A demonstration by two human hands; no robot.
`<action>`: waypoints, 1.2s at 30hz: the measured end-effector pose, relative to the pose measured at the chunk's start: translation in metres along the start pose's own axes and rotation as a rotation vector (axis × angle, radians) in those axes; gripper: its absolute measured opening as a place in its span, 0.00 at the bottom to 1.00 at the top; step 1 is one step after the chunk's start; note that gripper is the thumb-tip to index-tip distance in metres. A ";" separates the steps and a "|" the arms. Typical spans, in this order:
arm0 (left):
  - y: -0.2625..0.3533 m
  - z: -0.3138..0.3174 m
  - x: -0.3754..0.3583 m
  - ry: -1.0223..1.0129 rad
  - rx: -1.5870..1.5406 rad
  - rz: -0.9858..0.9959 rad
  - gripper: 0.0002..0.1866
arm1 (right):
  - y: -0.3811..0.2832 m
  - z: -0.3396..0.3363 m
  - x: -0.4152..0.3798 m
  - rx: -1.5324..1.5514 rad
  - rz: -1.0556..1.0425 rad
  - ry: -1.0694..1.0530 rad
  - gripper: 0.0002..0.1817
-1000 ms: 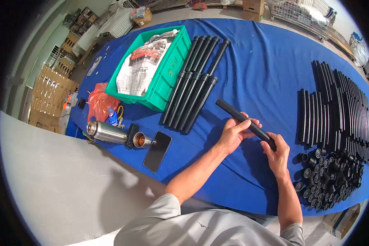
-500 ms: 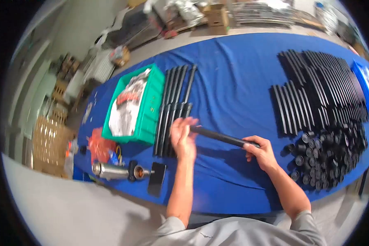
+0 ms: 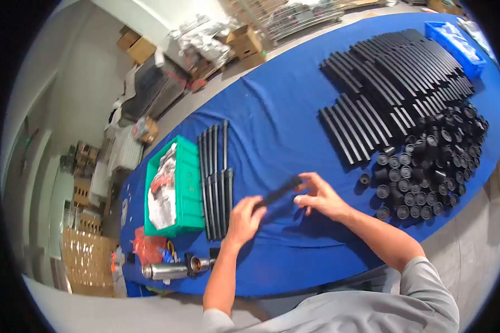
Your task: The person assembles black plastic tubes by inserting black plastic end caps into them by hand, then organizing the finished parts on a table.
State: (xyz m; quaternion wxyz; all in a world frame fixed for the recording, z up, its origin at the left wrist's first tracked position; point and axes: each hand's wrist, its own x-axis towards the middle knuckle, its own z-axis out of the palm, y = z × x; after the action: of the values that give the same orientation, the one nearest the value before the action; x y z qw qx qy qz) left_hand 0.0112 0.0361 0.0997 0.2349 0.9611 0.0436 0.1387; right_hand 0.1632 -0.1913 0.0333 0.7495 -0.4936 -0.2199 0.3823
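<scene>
A black tube (image 3: 279,192), blurred by motion, slants up to the right over the blue cloth. My left hand (image 3: 245,220) is closed around its lower left end. At the upper right end is my right hand (image 3: 320,197), fingers apart, with the fingertips beside or against the tube; something small and dark shows at its thumb. Just left of my left hand, black tubes with wider ends (image 3: 215,183) lie side by side in two rows, next to a green crate (image 3: 190,191) that holds white and red wrapping.
Many black tubes (image 3: 372,83) lie in rows at the right, with a heap of round black caps (image 3: 422,177) before them. A blue tray (image 3: 472,65) stands at the far right. Near the left front edge are a steel flask (image 3: 168,271) and a red bag (image 3: 149,248).
The view has turned toward the right. The tube now tilts up to the right instead of down, and my right hand's fingers have spread from their grip on its end.
</scene>
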 end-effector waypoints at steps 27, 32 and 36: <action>-0.191 0.003 0.219 0.156 0.360 -0.786 0.21 | 0.000 0.006 -0.001 -0.493 0.013 -0.111 0.20; -0.199 -0.006 0.219 0.180 0.232 -0.797 0.20 | 0.001 0.006 -0.001 -0.495 0.010 -0.126 0.20; -0.213 0.002 0.229 0.130 0.065 -0.822 0.20 | -0.001 0.006 -0.001 -0.518 0.004 -0.129 0.20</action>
State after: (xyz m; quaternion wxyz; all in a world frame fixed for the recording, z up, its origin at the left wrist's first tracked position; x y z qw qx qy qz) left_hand 0.2270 0.2578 0.0562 0.2372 0.8599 0.4426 0.0922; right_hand 0.1587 -0.1886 0.0365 0.5820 -0.6439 -0.3568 0.3454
